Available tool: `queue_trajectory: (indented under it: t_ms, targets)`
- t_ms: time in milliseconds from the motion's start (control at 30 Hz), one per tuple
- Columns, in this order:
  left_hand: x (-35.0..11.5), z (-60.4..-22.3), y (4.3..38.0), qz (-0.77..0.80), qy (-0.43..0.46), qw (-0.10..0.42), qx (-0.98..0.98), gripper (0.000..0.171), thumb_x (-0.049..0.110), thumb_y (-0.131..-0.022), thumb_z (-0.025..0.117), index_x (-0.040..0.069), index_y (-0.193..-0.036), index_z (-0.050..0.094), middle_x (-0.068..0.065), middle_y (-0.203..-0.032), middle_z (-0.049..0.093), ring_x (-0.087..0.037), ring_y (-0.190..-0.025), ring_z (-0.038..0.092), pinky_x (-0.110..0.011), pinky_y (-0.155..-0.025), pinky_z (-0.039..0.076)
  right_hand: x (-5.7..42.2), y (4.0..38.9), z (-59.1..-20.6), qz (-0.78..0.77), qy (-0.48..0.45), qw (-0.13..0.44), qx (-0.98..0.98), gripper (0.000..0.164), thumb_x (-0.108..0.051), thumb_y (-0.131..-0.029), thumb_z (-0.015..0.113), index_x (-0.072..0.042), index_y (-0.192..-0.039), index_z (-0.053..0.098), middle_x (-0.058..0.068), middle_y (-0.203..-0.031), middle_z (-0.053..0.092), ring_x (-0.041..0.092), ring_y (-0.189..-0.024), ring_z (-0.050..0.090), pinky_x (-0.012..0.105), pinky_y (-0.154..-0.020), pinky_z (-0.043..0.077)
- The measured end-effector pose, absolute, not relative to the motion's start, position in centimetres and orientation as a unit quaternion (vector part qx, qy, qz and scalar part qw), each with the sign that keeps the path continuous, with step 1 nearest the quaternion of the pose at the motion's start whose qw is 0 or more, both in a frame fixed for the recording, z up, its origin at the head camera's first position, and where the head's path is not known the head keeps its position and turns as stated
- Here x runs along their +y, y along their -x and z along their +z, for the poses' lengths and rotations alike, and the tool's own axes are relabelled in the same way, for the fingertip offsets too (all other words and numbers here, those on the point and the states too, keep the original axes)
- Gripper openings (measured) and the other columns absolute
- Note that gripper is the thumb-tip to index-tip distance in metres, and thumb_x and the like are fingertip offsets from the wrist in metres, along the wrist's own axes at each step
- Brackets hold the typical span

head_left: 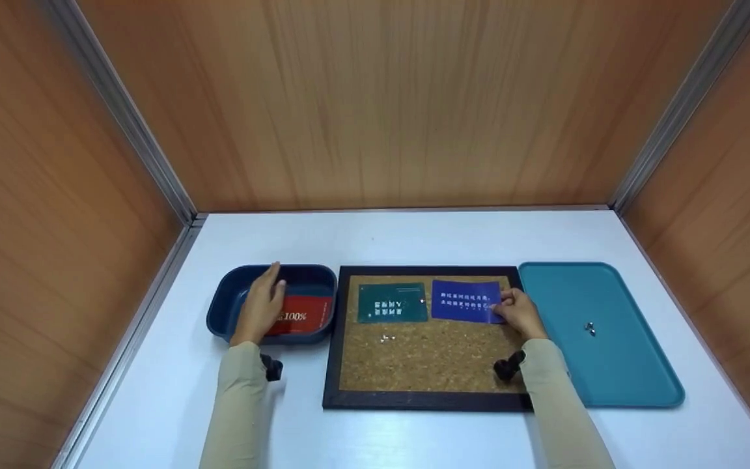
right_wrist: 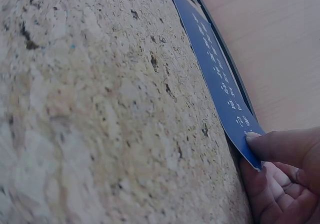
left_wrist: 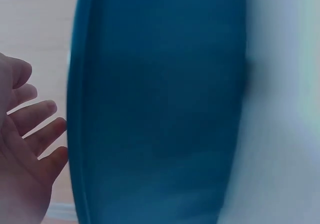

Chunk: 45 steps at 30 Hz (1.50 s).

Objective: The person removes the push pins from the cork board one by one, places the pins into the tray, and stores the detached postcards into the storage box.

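Note:
A purple-blue card (head_left: 466,301) with white writing lies over the upper right of a framed cork board (head_left: 427,365). My right hand (head_left: 523,314) pinches its right edge; in the right wrist view the thumb (right_wrist: 272,146) is on top and the card's corner is lifted off the cork. Left of it a green card (head_left: 391,303) lies on the board, with a small shiny pin at its right edge. Over the dark blue bin (head_left: 222,303) is my left hand (head_left: 261,305), fingers fairly straight, next to a red card (head_left: 308,312) inside. It grips nothing.
Several small shiny pins (head_left: 387,339) are on the cork below the green card. A teal tray (head_left: 616,371) stands right of the board, with a few metallic pins (head_left: 590,329) on it. Wood-grain panels (head_left: 401,104) enclose the white table (head_left: 414,436) at the back and sides.

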<state>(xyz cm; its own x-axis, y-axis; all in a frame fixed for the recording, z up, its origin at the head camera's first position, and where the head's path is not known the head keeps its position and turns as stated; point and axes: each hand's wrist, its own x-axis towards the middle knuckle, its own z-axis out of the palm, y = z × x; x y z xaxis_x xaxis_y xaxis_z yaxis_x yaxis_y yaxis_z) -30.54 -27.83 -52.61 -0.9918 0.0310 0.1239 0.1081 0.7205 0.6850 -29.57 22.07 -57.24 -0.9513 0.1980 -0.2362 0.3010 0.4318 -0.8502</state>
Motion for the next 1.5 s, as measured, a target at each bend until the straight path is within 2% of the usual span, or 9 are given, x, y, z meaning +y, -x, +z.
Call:
queue_trajectory:
  t_ms: [300,567,933,1100,1267,1500]
  targets:
    - [-31.0,-52.9,30.2,-0.344,0.012,0.074,-0.936,0.052,0.028,-0.105,0.037,0.011,-0.153,0.025,-0.013,-0.159,0.023,-0.036,-0.146,0.020,-0.052,-0.118,0.020,22.0,29.5,-57.1,-0.506,-0.137,0.050,0.850,0.038,-0.005,-0.091,0.059,0.008,-0.125,0.049,0.006,-0.089,0.048,0.017,-0.080,0.046,0.026,-0.067,0.040]
    - [-33.1,-53.3,30.0,-0.339,-0.023,0.103,-0.935,0.051,0.020,-0.104,0.040,0.005,-0.151,0.029,-0.019,-0.156,0.029,-0.038,-0.144,0.023,-0.053,-0.118,0.020,22.2,29.4,-57.1,-0.500,-0.140,0.050,0.853,0.038,-0.006,-0.091,0.060,0.007,-0.125,0.049,0.008,-0.092,0.050,0.019,-0.083,0.048,0.028,-0.069,0.042]
    - [-35.3,-54.1,29.3,-0.357,-0.074,0.123,-0.923,0.050,0.018,-0.104,0.039,0.001,-0.150,0.029,-0.023,-0.157,0.022,-0.042,-0.144,0.021,-0.054,-0.118,0.019,22.1,29.5,-57.2,-0.510,-0.142,0.043,0.847,0.036,-0.004,-0.091,0.060,0.007,-0.123,0.050,0.006,-0.087,0.049,0.016,-0.078,0.048,0.024,-0.064,0.041]
    - [-35.8,-54.9,29.2,-0.377,-0.082,0.144,-0.911,0.050,0.016,-0.103,0.039,-0.004,-0.148,0.029,-0.027,-0.154,0.026,-0.042,-0.144,0.023,-0.051,-0.118,0.019,22.1,29.3,-57.2,-0.514,-0.139,0.043,0.846,0.038,-0.005,-0.091,0.059,0.006,-0.125,0.050,0.006,-0.089,0.049,0.016,-0.078,0.048,0.026,-0.064,0.041]
    - [-35.9,-55.5,29.0,-0.395,-0.093,0.132,-0.904,0.051,0.017,-0.104,0.036,-0.005,-0.149,0.026,-0.029,-0.152,0.028,-0.042,-0.143,0.024,-0.050,-0.118,0.021,22.0,29.3,-57.2,-0.516,-0.137,0.042,0.844,0.038,-0.006,-0.090,0.060,0.007,-0.125,0.050,0.006,-0.090,0.050,0.017,-0.078,0.049,0.026,-0.064,0.041]
    - [-35.7,-55.7,29.2,-0.388,-0.122,0.138,-0.903,0.046,0.012,-0.103,0.034,-0.013,-0.142,0.034,-0.037,-0.137,0.041,-0.048,-0.132,0.036,-0.055,-0.113,0.028,22.0,29.4,-57.3,-0.509,-0.146,0.041,0.847,0.038,-0.005,-0.090,0.060,0.007,-0.125,0.050,0.007,-0.091,0.051,0.017,-0.080,0.051,0.025,-0.065,0.043]
